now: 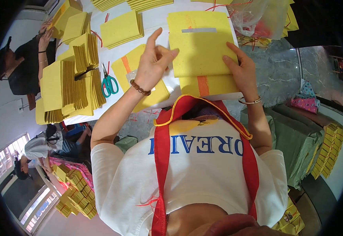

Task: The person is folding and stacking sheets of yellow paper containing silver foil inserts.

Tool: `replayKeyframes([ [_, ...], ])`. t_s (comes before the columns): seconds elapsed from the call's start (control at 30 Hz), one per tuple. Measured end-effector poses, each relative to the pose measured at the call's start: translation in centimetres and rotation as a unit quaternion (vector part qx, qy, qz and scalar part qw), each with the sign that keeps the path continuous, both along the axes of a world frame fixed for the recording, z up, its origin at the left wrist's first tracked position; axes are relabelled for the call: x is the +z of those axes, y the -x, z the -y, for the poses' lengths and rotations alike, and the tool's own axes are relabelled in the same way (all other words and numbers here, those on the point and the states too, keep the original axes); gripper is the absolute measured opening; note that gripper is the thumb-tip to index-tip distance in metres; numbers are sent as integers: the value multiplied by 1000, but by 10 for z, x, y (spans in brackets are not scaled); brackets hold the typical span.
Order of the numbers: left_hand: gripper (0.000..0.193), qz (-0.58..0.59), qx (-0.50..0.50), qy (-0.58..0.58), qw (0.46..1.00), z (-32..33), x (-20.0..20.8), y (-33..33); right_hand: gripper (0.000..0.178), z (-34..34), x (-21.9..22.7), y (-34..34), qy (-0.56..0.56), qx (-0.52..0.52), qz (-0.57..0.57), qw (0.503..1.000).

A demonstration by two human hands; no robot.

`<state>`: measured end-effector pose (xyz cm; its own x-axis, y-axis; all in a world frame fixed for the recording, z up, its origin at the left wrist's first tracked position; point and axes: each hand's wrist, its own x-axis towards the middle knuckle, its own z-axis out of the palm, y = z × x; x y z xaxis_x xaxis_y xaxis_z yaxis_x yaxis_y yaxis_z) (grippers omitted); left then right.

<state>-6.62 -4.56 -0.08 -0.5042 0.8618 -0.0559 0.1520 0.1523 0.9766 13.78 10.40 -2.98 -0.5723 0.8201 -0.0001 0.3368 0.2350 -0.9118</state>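
It looks like a workshop, with yellow paper stacks (53, 87), green-wrapped bales (290, 135) and a co-worker (30, 67) (in black) alongside.

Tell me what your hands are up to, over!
Right hand on yellow paper, right edge. Left hand by its left edge, touch unclear. Green scissors lie farther left.

The yellow paper (201, 53) looks matt, the plastic bag (253, 19) glossy, the scissor handles (109, 81) smooth plastic.

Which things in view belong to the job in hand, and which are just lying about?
Likely part of the job:
yellow paper, right hand at its right edge
left hand, by its left edge
yellow stacks

Seemingly lying about:
green-handled scissors, unheld
clear plastic bag
pink bag
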Motion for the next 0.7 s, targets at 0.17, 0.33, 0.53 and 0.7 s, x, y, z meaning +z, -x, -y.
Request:
replayKeyframes([
  [0.17, 57, -467, -173, -123, 858, -6, 27, -19, 42, 2, 3, 0, 3, -8, 5, 1000],
  [0.33, 67, -505, -277, -98, 811, -12, -3, -49, 41, 0, -2, 1, 3, -8, -15, 1000],
  [0.53, 74, -540, -295, -64, 786, -14, -15, -47, 43, 8, 8, -4, 40, -2, -2, 999],
  [0.7, 69, -579, -279, -75, 762, -14, -19, -47, 57, 42, 18, -29, -421, 176, 195, 868],
])
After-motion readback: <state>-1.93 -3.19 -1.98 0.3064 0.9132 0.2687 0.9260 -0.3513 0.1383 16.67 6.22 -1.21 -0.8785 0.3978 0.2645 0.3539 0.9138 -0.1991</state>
